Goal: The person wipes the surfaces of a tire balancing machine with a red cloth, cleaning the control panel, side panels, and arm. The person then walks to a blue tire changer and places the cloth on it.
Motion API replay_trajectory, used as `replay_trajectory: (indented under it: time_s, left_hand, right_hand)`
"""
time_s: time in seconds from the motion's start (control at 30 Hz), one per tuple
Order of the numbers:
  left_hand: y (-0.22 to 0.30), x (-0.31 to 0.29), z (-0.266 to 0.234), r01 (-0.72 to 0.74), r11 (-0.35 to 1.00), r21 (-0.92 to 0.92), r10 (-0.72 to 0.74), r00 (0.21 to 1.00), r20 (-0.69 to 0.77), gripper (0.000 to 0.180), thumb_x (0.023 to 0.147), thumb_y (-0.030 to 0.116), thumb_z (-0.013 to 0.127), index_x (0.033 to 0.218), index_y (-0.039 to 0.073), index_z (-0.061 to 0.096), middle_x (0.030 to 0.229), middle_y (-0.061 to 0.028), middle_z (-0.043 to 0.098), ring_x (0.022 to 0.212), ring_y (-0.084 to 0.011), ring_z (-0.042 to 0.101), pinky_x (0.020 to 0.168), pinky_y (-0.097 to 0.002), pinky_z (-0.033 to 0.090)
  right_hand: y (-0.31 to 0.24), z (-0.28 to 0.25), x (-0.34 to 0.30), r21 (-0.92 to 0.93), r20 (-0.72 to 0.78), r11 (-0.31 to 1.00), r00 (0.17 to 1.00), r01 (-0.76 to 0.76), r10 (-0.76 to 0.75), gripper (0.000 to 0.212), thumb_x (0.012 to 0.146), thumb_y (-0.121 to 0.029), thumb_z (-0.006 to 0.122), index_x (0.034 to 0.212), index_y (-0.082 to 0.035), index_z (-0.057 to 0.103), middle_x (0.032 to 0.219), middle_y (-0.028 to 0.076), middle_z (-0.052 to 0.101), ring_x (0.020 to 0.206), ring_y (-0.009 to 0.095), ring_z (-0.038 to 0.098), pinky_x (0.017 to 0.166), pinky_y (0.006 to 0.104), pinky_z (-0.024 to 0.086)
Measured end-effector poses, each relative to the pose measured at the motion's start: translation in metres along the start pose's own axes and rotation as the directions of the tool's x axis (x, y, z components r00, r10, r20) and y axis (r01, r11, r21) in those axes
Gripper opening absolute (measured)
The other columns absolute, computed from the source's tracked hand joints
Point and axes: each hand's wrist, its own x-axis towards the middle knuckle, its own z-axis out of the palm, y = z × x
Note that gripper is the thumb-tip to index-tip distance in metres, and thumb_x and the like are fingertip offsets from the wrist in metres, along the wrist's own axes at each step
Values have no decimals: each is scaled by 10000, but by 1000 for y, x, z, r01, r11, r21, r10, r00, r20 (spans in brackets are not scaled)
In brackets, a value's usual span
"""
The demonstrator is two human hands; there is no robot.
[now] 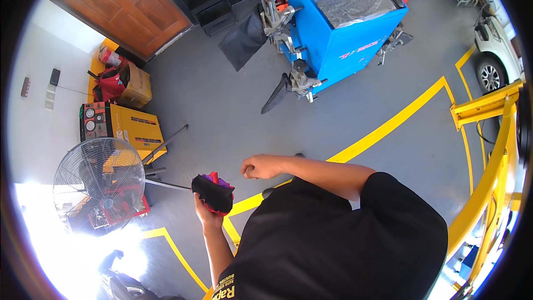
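My left hand (pixel 207 215) grips a bundle of cloths (pixel 215 195) from below. Black fabric covers most of the bundle, with red and purple showing at its edges. The fingers of that hand are largely hidden under the cloth. My right hand (pixel 260 167) hangs in front of my body with its fingers curled in, a short way right of the bundle and apart from it. Nothing shows in its fingers.
A wire-caged fan (pixel 100 186) stands close on my left, beside a yellow machine with gauges (pixel 136 128). Ahead is a blue wheel-service cabinet (pixel 347 39) with metal clamps. A yellow lift post (pixel 488 200) rises at right, near a white car (pixel 497 50).
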Motion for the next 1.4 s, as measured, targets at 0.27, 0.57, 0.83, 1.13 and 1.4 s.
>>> replay_trajectory:
  time_s: [0.27,0.57,0.83,1.13,1.4]
  left_hand:
    - [-10,12,28,59,997,45,-67,978,196,569,1084,519,431,1460,102,526,1329,-115,663,1212,-322,656,1029,-502,550]
    - [14,16,30,62,995,81,-80,965,250,543,1117,453,358,1464,67,520,1403,-111,622,1260,-290,630,1102,-456,501]
    - [26,26,-32,51,997,64,-66,961,268,548,1105,435,359,1483,68,510,1436,-95,607,1299,-291,606,1127,-447,481]
    - [44,22,-63,124,985,118,-162,897,411,522,1082,358,378,1445,16,533,1384,-151,637,1254,-317,635,1101,-468,504]
    - [8,23,18,-40,884,465,-216,848,484,371,1024,198,467,1301,-11,598,1153,-104,674,1035,-204,655,913,-377,536]
  right_hand:
    - [12,-13,-34,28,-127,998,991,-47,50,374,998,-297,619,1252,-26,665,1093,124,724,929,219,697,873,382,531]
    - [-14,21,-53,141,-266,988,959,-61,97,367,1003,-280,588,1252,-22,664,1084,96,714,935,198,679,873,367,526]
    - [-28,80,-39,137,-274,986,952,-98,133,375,1013,-281,575,1283,-32,650,1100,73,700,955,183,677,883,359,523]
    - [-45,120,-41,197,-302,965,925,-174,229,408,1082,-295,529,1353,0,599,1205,105,687,1096,216,682,972,376,529]
    - [-39,110,-59,475,-373,880,901,-18,220,701,1060,-564,517,1504,-34,405,1300,137,631,1146,263,659,967,447,531]
